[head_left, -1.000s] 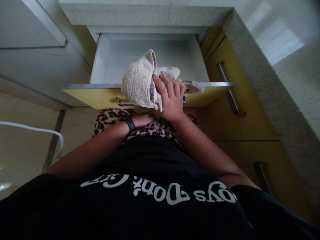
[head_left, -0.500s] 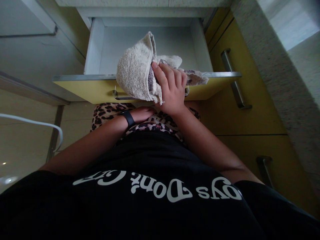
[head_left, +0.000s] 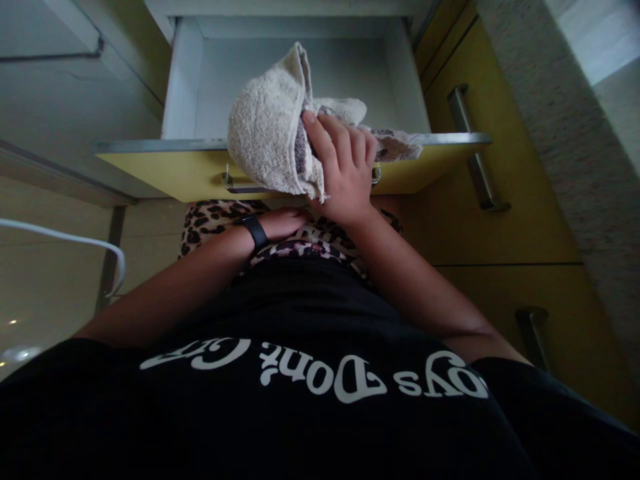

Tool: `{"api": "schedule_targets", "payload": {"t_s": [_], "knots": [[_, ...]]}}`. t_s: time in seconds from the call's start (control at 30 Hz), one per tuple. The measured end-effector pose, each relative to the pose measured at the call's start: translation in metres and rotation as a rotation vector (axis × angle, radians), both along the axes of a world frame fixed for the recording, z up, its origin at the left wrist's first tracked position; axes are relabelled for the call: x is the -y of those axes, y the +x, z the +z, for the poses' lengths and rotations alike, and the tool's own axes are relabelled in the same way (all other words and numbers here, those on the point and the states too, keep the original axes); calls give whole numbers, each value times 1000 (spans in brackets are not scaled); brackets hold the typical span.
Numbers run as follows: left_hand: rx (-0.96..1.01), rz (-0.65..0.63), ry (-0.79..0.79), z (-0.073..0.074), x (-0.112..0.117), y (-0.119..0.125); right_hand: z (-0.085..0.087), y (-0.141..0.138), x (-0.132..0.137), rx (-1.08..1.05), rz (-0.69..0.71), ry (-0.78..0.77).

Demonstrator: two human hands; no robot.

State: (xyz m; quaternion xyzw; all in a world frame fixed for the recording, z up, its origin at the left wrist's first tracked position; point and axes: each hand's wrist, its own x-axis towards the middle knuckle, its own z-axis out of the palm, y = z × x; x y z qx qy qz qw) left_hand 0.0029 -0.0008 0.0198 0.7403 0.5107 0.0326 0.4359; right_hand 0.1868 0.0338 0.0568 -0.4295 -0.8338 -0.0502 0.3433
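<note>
My right hand (head_left: 347, 167) is closed around a bunched, beige terry towel (head_left: 270, 137) with dark patterned bands. The towel is held over the front edge of a pulled-out drawer (head_left: 165, 163), which has a yellow front and a pale interior. One folded bulge hangs to the left of the hand, and a loose end sticks out to the right. My left hand (head_left: 285, 223), with a dark band at its wrist, rests low by my lap, behind the drawer front. Its fingers are mostly hidden near my right wrist.
Yellow cabinet fronts with metal handles (head_left: 487, 183) stand on the right, below a speckled stone counter (head_left: 550, 120). A white cable (head_left: 75, 237) curves in from the left above the tiled floor (head_left: 150, 227). A pale panel (head_left: 55, 100) is at upper left.
The view has shifted slightly, so the drawer and towel appear a little higher. Both hands keep nearly the same pose, the right still gripping the towel.
</note>
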Motion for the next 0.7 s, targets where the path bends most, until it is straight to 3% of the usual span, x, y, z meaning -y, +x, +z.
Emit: {"api": "schedule_targets", "payload": {"t_s": [0.7], "knots": [[-37,-16,2,6,0,1,7,-1,3,17,-12,-1]]}}
